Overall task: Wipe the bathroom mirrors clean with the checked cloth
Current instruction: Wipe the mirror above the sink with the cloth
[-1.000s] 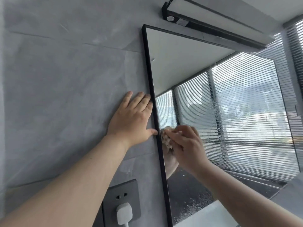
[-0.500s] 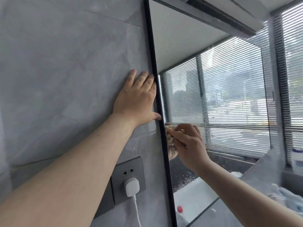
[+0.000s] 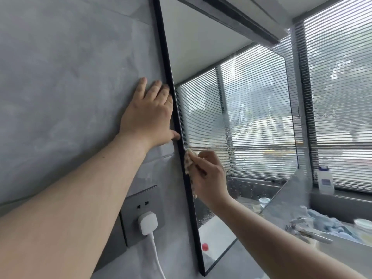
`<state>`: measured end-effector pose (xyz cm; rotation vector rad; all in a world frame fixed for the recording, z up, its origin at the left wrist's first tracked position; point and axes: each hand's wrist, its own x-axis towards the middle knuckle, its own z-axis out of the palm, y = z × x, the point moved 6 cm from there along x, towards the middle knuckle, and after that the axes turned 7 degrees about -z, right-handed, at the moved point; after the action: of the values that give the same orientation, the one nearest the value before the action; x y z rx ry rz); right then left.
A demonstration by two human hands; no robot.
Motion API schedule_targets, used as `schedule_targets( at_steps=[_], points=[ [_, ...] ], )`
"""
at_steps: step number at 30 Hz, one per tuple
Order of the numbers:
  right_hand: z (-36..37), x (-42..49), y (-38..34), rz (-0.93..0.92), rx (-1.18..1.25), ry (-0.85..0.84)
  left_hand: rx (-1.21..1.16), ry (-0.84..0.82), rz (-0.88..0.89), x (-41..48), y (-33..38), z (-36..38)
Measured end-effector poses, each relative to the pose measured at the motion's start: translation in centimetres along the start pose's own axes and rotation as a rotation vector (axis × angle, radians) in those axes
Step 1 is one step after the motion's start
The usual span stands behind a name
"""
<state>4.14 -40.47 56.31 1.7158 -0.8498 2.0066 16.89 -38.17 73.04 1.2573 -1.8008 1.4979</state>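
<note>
A black-framed mirror (image 3: 241, 121) hangs on the grey tiled wall and reflects window blinds; smears and droplets show on its glass. My left hand (image 3: 149, 115) lies flat on the wall beside the frame's left edge, thumb touching the frame. My right hand (image 3: 209, 176) grips the bunched beige checked cloth (image 3: 188, 161) and presses it on the glass just inside the left frame edge, below my left thumb.
A grey wall socket (image 3: 141, 206) with a white plug (image 3: 148, 222) and cable sits below my left arm. At the right stand a white bottle (image 3: 325, 181) on the window sill, a blue cloth (image 3: 330, 222) and a white cup (image 3: 363, 223) on the counter.
The view has tilted down and right, showing more of the mirror's lower edge and the counter. My right hand with the cloth has shifted slightly down the left edge of the glass.
</note>
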Motion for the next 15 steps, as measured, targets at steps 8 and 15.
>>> schedule_targets(
  at_steps=[8,15],
  points=[
    [0.0,-1.8,0.9,-0.015,0.007,0.029,-0.003,0.005,0.001,-0.2,0.1,-0.2],
    [-1.3,1.3,3.4,0.23,0.01,0.143,-0.001,0.011,0.002,-0.2,0.1,0.0]
  ],
)
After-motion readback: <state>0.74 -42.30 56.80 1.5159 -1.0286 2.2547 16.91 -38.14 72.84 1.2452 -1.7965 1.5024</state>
